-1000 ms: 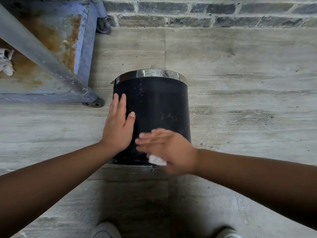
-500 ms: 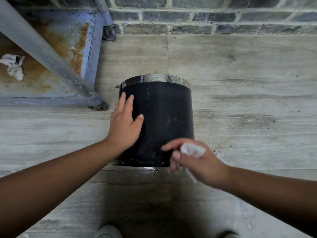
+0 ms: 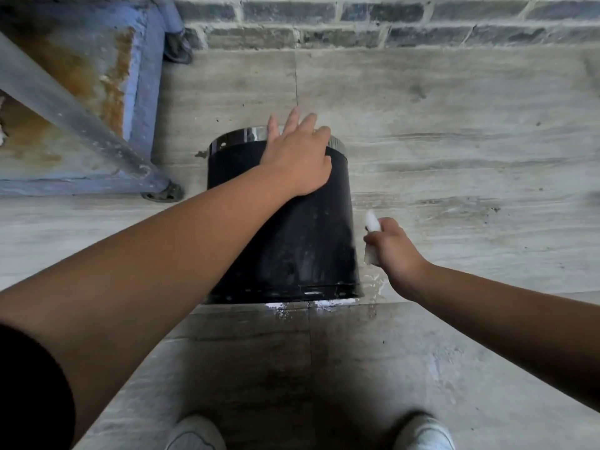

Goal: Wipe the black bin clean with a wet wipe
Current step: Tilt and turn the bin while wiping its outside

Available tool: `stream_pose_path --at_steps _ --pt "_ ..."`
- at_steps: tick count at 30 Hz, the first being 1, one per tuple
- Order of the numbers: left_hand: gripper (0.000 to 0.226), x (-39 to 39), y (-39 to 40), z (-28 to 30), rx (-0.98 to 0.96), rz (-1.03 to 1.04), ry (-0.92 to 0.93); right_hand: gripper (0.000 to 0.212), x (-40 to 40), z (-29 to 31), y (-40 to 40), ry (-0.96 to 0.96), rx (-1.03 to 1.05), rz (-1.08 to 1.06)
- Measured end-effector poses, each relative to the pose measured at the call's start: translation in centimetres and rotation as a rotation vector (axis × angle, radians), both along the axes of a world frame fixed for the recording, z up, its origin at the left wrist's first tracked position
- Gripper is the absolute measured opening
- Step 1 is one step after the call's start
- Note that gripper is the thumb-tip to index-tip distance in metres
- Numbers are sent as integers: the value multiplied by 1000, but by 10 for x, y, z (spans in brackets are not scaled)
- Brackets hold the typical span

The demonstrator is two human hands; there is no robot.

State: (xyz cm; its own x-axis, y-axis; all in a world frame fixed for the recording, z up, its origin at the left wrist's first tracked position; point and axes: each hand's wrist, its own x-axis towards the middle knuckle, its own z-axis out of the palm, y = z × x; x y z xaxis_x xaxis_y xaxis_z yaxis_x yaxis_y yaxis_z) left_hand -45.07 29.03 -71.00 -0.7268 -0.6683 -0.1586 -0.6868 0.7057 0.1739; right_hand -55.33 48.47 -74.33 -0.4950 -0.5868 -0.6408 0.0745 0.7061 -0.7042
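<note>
A black cylindrical bin (image 3: pixel 292 241) with a shiny metal rim lies on its side on the grey tiled floor, rim toward the brick wall. My left hand (image 3: pixel 298 154) rests flat on the bin's upper side near the rim, fingers reaching past the metal edge. My right hand (image 3: pixel 391 245) is just off the bin's right side, closed around a crumpled white wet wipe (image 3: pixel 371 224). Wet streaks show on the bin's lower right surface.
A rusty blue metal cart (image 3: pixel 143 102) on castor wheels stands at the left, with a grey diagonal bar across it. A dark brick wall (image 3: pixel 357 24) runs along the back. Wet patches lie on the floor by the bin's base. My white shoes (image 3: pixel 194 433) are at the bottom edge.
My left hand has slid from the bin's left side up onto its top near the rim. My right hand with the wipe has moved from the bin's lower front out to its right side.
</note>
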Motion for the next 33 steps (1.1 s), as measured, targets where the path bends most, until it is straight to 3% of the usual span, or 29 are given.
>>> stream_pose_path --at_steps 2,7,12,17,19,22,25,29,33 --pt "54 13 5 -5 -39 15 20 15 6 -3 3 115 37 113" --pt "71 64 -2 -10 -20 58 58 38 43 -1 21 24 -103 185" --pt "73 97 -16 -8 86 112 160 57 76 15 46 205 -336 569" --pt "74 124 -26 -1 196 124 255 54 82 32 51 313 -608 1080" --pt "72 125 -30 1 224 112 308 44 85 39 54 287 -718 1149" --pt "60 109 -48 3 283 331 215 32 81 50 56 226 -776 1095" --pt "58 78 -47 12 236 411 7 29 70 61 57 204 -615 846" --pt "37 29 -11 12 -31 -9 -76 27 52 55 68 36 -360 467" --pt "46 -17 19 10 -109 -178 -196 22 43 44 92 -48 -263 333"
